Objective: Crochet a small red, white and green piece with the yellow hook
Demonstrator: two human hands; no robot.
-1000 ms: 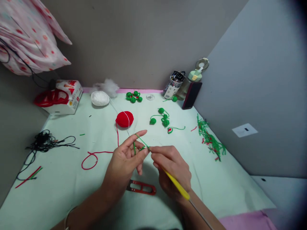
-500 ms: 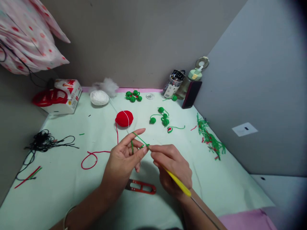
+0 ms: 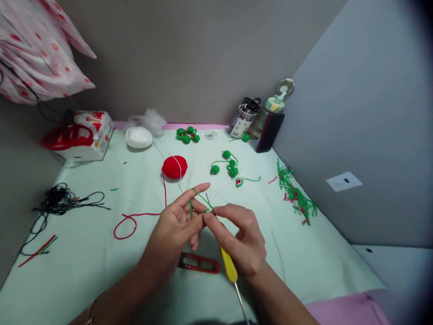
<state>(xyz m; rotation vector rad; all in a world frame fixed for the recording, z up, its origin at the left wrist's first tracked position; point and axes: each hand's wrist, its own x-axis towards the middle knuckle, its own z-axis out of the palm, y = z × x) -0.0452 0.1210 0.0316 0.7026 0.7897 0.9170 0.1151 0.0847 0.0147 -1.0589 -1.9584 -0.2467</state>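
Person seated or standing at the table (image 3: 84,280), which is spread with pale green cloth; both bare hands meet above its near middle. Left hand (image 3: 179,221): index finger stretched out, a thin green yarn strand (image 3: 202,197) running from it down to the work; grip closed, thumb and fingers pinching a tiny green-and-white yarn piece (image 3: 209,211). Right hand (image 3: 241,239): grip closed round a slim metal hook with a yellow handle (image 3: 229,266), thumb and forefinger tips at the same yarn piece; the hook's thin tip shows just above the fingers, its handle slants below the palm. The yarn piece thus sits between the two hands' fingertips, off the cloth. Beneath the hands lie red-handled thread snips (image 3: 201,263), one end partly hidden by the left forearm. Beyond the fingers, a round red yarn ball (image 3: 174,167), white strand across its top, red tail curling out left of the left hand. Farther back, an oval white yarn ball (image 3: 139,137) beside fluffy white fibre (image 3: 150,121). Right of the red ball, a loose group of small green knitted balls (image 3: 232,171). Far left, a tangle of black cord (image 3: 59,198); far right, a strip of green and red yarn clippings (image 3: 296,194).
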